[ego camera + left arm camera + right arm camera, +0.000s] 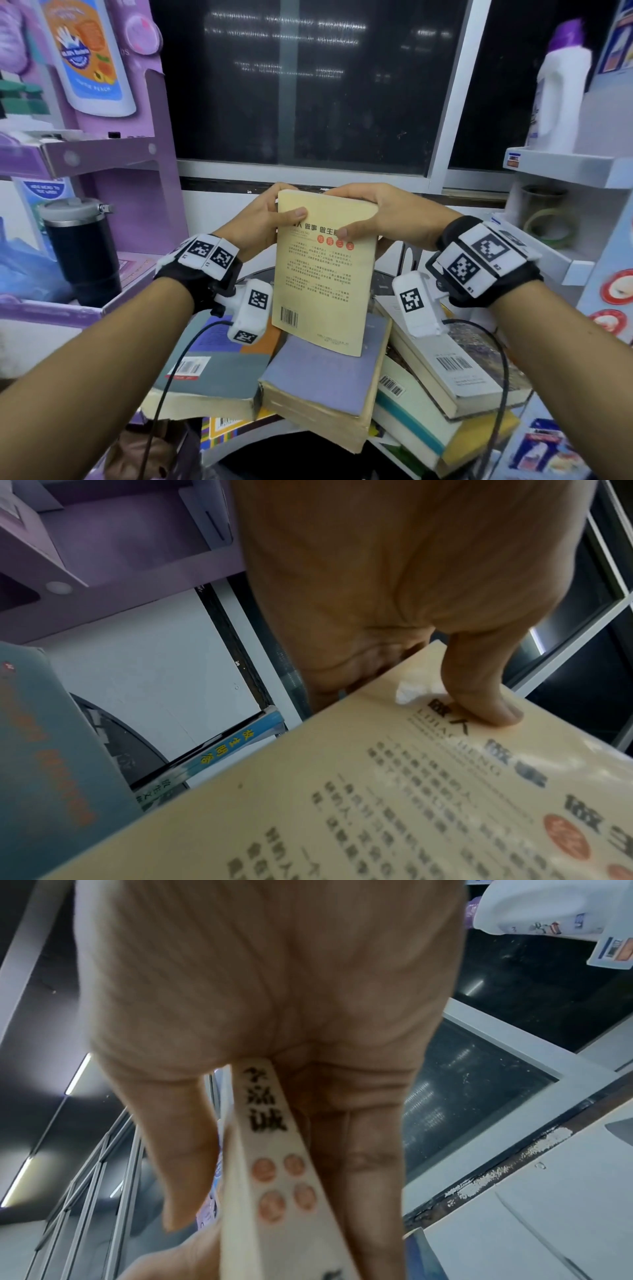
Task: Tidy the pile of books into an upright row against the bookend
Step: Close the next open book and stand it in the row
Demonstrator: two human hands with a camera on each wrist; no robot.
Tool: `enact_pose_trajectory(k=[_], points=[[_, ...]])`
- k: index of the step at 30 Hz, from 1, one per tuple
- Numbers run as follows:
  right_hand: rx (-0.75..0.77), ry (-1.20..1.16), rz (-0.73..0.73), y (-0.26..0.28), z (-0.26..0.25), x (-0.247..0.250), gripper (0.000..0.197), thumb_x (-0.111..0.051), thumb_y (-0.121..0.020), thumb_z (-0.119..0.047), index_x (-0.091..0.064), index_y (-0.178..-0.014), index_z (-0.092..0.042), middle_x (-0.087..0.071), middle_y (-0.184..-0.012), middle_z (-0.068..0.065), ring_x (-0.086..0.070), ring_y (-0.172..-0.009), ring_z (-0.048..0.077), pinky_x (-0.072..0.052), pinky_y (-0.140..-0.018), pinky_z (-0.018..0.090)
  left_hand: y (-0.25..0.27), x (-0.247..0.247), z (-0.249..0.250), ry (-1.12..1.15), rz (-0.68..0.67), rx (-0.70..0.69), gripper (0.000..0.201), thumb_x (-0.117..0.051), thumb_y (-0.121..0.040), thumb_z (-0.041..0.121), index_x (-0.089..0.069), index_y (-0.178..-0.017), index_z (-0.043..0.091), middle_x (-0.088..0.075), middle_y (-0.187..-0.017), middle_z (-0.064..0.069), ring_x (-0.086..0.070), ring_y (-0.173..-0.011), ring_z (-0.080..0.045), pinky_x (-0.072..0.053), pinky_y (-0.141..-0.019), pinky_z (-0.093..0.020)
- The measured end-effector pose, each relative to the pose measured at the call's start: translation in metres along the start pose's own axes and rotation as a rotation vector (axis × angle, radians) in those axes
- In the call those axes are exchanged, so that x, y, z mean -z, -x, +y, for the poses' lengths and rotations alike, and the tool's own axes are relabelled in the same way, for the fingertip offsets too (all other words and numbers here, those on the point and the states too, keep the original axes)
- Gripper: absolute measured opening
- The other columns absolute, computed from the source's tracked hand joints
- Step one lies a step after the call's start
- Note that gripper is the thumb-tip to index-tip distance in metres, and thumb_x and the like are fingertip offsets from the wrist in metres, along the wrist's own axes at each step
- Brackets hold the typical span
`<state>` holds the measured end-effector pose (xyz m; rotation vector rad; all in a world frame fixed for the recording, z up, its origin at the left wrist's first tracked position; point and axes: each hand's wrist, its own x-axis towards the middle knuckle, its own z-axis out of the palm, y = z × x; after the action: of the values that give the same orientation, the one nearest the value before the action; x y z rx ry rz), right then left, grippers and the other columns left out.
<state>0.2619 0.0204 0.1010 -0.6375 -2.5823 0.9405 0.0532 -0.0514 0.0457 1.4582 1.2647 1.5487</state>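
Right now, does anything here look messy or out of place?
Yes: the books under the hands lie flat, criss-crossed at odd angles. Only the yellow book, gripped by the left hand and right hand, is upright.

Both forearms reach forward, wrists raised. The left hand point(255, 219) and right hand point(376, 214) each grip the top of a book point(325, 274), thumbs pressed on its cover.

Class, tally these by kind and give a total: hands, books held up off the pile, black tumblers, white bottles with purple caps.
Hands: 2, left hand and right hand
Book held up: 1
Tumbler: 1
Bottle: 1
Total: 5
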Motion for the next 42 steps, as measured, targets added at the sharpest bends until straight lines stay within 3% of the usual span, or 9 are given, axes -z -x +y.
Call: enact_pose_trajectory(k=[6,10,17,23,32,38,42], points=[[0.013,0.028,0.063,-0.002,-0.001,-0.004,0.047,-0.07,-0.087,-0.011,-0.055,-0.128,-0.027,-0.071,-0.105,0.003,-0.074,-0.084,0.019,-0.061,-0.065,0.047,-0.003,0.002,0.003,-0.094,0.059,0.035,0.028,-0.066,-0.076,0.026,-0.052,-0.099,0.02,-0.068,-0.105,-0.009,-0.065,-0.102,-0.026,-0.053,-0.089,-0.043],[0.026,0.022,0.119,-0.003,0.0,-0.007,0.041,-0.069,-0.087,-0.011,-0.058,-0.123,-0.025,-0.072,-0.101,0.001,-0.074,-0.079,0.016,-0.062,-0.062,0.044,-0.007,0.001,0.002,-0.134,0.129,0.053,0.016,-0.063,-0.088,0.019,-0.056,-0.102,0.021,-0.07,-0.102,-0.004,-0.065,-0.103,-0.025,-0.05,-0.095,-0.046],[0.008,0.024,0.189,-0.008,0.004,-0.005,0.037,-0.07,-0.086,-0.012,-0.06,-0.12,-0.023,-0.072,-0.101,0.003,-0.074,-0.08,0.018,-0.062,-0.061,0.044,-0.009,0.001,0.001,-0.149,0.193,0.039,0.031,-0.06,-0.091,0.024,-0.054,-0.121,0.02,-0.065,-0.116,-0.005,-0.063,-0.107,-0.019,-0.051,-0.089,-0.036],[-0.046,0.057,0.277,-0.02,0.013,0.002,0.031,-0.069,-0.086,-0.01,-0.061,-0.115,-0.019,-0.071,-0.099,0.003,-0.074,-0.08,0.02,-0.062,-0.059,0.043,-0.021,0.008,-0.011,-0.207,0.325,0.038,0.027,-0.056,-0.093,0.027,-0.057,-0.119,0.019,-0.065,-0.115,-0.001,-0.06,-0.105,-0.013,-0.047,-0.083,-0.029],[-0.142,0.033,0.456,-0.056,0.035,0.006,0.028,-0.068,-0.087,-0.01,-0.059,-0.112,-0.018,-0.071,-0.1,0.009,-0.073,-0.078,0.024,-0.061,-0.057,0.041,-0.057,0.017,-0.044,-0.273,0.418,0.11,0.028,-0.051,-0.096,0.018,-0.059,-0.122,0.009,-0.058,-0.113,0.001,-0.049,-0.103,-0.013,-0.034,-0.087,-0.025],[-0.16,0.062,0.508,-0.094,0.051,-0.005,0.023,-0.065,-0.089,-0.011,-0.056,-0.108,-0.02,-0.068,-0.108,0.008,-0.071,-0.082,0.025,-0.061,-0.056,0.04,-0.08,0.026,-0.069,-0.332,0.354,0.199,0.032,-0.05,-0.096,0.028,-0.057,-0.125,0.015,-0.056,-0.128,0.0,-0.048,-0.114,-0.017,-0.035,-0.091,-0.03],[-0.196,0.063,0.536,-0.122,0.066,-0.02,0.034,-0.064,-0.089,-0.012,-0.057,-0.122,-0.019,-0.065,-0.117,0.007,-0.067,-0.091,0.026,-0.061,-0.059,0.037,-0.087,0.031,-0.083,-0.335,0.361,0.218,0.032,-0.05,-0.096,0.03,-0.058,-0.125,0.018,-0.057,-0.128,0.0,-0.05,-0.118,-0.02,-0.04,-0.103,-0.038]])
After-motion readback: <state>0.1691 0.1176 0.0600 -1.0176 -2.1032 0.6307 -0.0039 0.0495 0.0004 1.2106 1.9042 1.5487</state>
